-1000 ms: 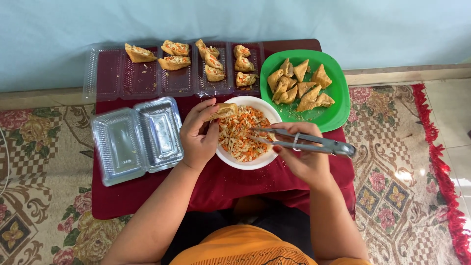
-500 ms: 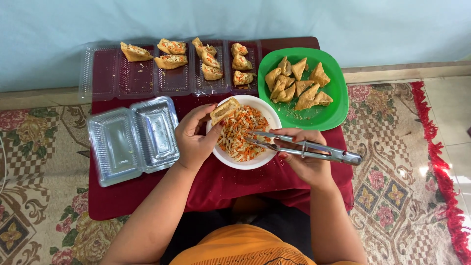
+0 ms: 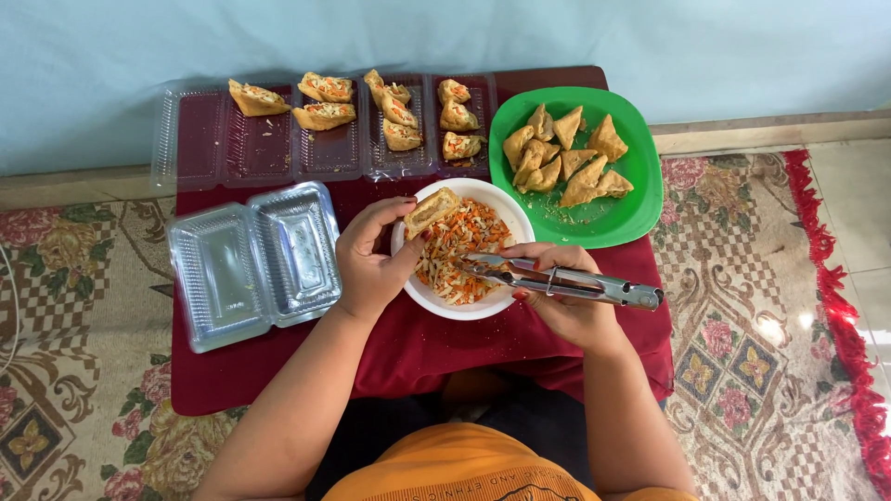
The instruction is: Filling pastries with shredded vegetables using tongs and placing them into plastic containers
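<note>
My left hand point(image 3: 371, 260) holds a fried tofu pocket point(image 3: 431, 210) over the rim of a white bowl point(image 3: 509, 211) filled with shredded orange and white vegetables point(image 3: 457, 246). In my right hand point(image 3: 566, 306) are metal tongs point(image 3: 557, 280), their tips resting in the vegetable filling. The bowl sits on a dark red cloth point(image 3: 418, 343) over a low table in front of me.
A green plate point(image 3: 640, 199) of plain fried tofu triangles stands right of the bowl. Clear plastic trays point(image 3: 200, 139) at the back hold several stuffed pieces. An open clear clamshell box point(image 3: 251, 264) lies at the left. Patterned carpet point(image 3: 742, 353) surrounds the table.
My left hand has lifted the tofu pocket slightly higher over the bowl's far rim. The tongs have shifted a little within the filling.
</note>
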